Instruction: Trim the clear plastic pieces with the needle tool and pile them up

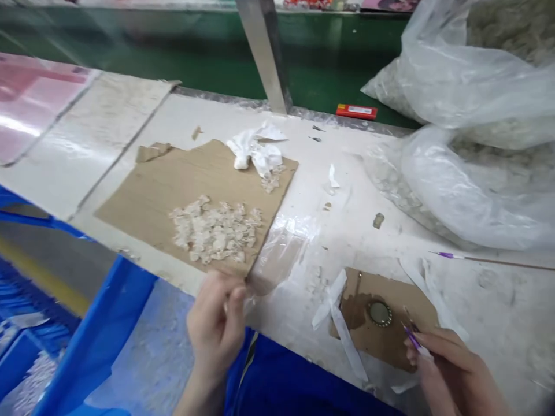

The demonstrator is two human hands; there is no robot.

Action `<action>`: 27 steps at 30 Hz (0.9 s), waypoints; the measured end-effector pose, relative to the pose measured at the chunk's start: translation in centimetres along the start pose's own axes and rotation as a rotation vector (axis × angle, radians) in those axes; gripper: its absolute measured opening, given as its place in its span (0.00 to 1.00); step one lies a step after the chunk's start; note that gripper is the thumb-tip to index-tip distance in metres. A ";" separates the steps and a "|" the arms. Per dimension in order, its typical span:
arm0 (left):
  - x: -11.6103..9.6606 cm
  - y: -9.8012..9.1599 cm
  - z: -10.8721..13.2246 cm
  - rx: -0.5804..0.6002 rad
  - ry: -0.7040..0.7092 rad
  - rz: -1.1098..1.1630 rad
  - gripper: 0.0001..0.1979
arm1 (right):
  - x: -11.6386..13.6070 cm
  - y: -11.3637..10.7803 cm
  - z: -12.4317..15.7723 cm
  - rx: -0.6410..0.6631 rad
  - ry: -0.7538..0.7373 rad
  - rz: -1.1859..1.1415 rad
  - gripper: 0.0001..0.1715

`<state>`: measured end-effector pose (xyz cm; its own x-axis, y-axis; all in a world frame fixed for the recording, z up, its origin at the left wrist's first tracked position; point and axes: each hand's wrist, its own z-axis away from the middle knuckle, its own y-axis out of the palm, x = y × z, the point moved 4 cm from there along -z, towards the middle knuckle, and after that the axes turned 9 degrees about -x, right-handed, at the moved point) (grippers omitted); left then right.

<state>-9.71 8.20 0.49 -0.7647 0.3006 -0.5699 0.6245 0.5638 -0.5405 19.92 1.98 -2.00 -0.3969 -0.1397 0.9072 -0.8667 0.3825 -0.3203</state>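
My left hand [219, 318] is closed, its fingers curled at the near edge of a brown cardboard sheet [143, 196]; whatever they may hold is hidden. Just beyond it, a heap of small clear plastic pieces [217, 231] lies on the sheet. My right hand [446, 361] pinches a thin purple-tipped tool [411, 337]. A second slim dark point shows beside that tip. To the left of these tips, a round metal cap with a ridged rim [380, 314] rests on a smaller cardboard piece [394, 289], which has a dark wet-looking stain.
Crumpled white tissue [255, 147] lies on the large sheet's far corner. Filled clear plastic bags [477, 185] crowd the right back. A red box [356, 111] sits near a metal post [269, 58]. Another purple-tipped stick [498, 261] lies at right. A blue bin [99, 335] stands below the table.
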 end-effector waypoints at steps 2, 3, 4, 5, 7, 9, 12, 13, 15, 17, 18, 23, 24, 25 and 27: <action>-1.9 1.2 0.8 0.168 0.028 0.097 0.20 | 1.3 0.3 -0.1 0.032 -0.064 0.148 0.11; -2.4 1.8 1.1 0.223 0.030 0.131 0.19 | 1.8 0.4 -0.2 0.027 -0.085 0.197 0.12; -2.6 2.3 1.3 0.265 0.027 0.155 0.17 | 2.1 0.6 -0.3 0.048 -0.089 0.226 0.12; -2.7 2.7 1.4 0.308 0.020 0.168 0.12 | 2.4 0.7 -0.4 0.055 -0.091 0.235 0.12; -2.6 3.5 1.7 0.410 0.029 0.178 0.05 | 2.6 1.0 -0.5 0.064 -0.081 0.221 0.12; -2.4 4.2 2.2 0.511 0.084 0.194 0.07 | 2.5 1.2 -0.4 0.040 -0.072 0.195 0.12; -2.0 4.6 2.6 0.528 0.140 0.234 0.10 | 2.1 1.5 -0.2 0.026 -0.042 0.213 0.09; -1.9 4.7 2.7 0.510 0.134 0.246 0.10 | 2.0 1.5 -0.1 0.021 -0.035 0.227 0.08; -1.7 4.6 2.8 0.471 0.082 0.266 0.09 | 1.8 1.6 -0.1 0.021 -0.023 0.244 0.06; -1.8 4.2 3.0 0.421 -0.041 0.280 0.08 | 1.8 1.7 -0.2 0.034 -0.024 0.261 0.06; -1.9 3.8 3.1 0.385 -0.130 0.292 0.08 | 1.8 1.7 -0.2 0.045 -0.033 0.275 0.06; -3.1 2.8 4.6 0.334 -0.590 0.513 0.03 | 2.1 1.9 -0.4 0.057 -0.123 0.310 0.06; -3.5 2.9 4.8 0.355 -0.625 0.585 0.04 | 2.1 2.0 -0.4 0.060 -0.126 0.310 0.07; -4.0 3.0 4.9 0.378 -0.639 0.654 0.05 | 2.0 2.1 -0.4 0.060 -0.125 0.312 0.07; -4.7 3.5 4.9 0.413 -0.644 0.767 0.08 | 1.9 2.2 -0.4 0.054 -0.132 0.316 0.07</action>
<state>-3.15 4.97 -1.73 0.0039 -0.0655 -0.9978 0.9983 0.0586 0.0001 17.41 2.94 -0.84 -0.6811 -0.1400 0.7187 -0.7077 0.3777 -0.5971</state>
